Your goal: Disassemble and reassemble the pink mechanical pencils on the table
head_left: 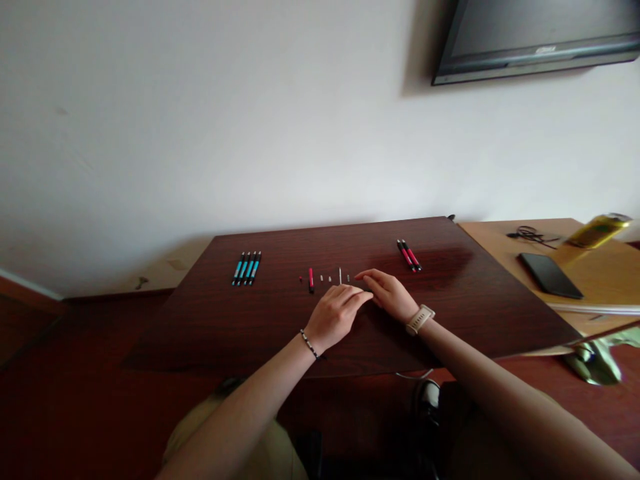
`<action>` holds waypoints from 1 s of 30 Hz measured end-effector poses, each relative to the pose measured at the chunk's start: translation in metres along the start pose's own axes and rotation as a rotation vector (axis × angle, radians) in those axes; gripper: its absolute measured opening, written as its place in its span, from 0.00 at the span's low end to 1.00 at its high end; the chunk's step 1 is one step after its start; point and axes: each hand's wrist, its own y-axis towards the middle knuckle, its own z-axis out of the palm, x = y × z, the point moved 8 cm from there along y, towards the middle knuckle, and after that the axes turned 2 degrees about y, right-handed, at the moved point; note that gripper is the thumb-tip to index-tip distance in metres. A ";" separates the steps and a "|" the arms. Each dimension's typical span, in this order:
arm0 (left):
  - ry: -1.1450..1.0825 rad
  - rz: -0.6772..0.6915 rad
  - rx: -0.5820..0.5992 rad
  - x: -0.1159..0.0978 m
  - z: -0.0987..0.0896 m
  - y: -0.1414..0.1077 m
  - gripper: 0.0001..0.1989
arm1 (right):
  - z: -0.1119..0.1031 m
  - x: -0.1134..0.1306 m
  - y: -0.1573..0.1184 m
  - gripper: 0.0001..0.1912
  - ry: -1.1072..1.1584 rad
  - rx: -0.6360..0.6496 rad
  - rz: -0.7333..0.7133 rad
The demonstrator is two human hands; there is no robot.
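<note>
My left hand (339, 311) and my right hand (394, 295) meet over the middle of the table, fingertips close together. Their fingers are closed inward; whatever they pinch is hidden. Just beyond them lies a row of pen parts: a small red piece (301, 279), a red pen barrel with a black end (311, 279), two tiny pale pieces (322, 278), a thin white stick like a refill (340, 274) and a small greyish piece (349, 278) near my right fingertips. The smallest parts are too tiny to name.
Several blue pens (246, 268) lie side by side at the left of the dark wooden table (200, 333). Two pink-and-black pens (409, 255) rest at the right. A lighter table (605, 273) adjoins, with a black phone (550, 275), a cable (533, 235) and a yellow can-like container (599, 231).
</note>
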 end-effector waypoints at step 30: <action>-0.199 -0.348 -0.134 0.040 -0.001 -0.004 0.05 | 0.010 0.015 -0.008 0.17 0.137 -0.002 -0.079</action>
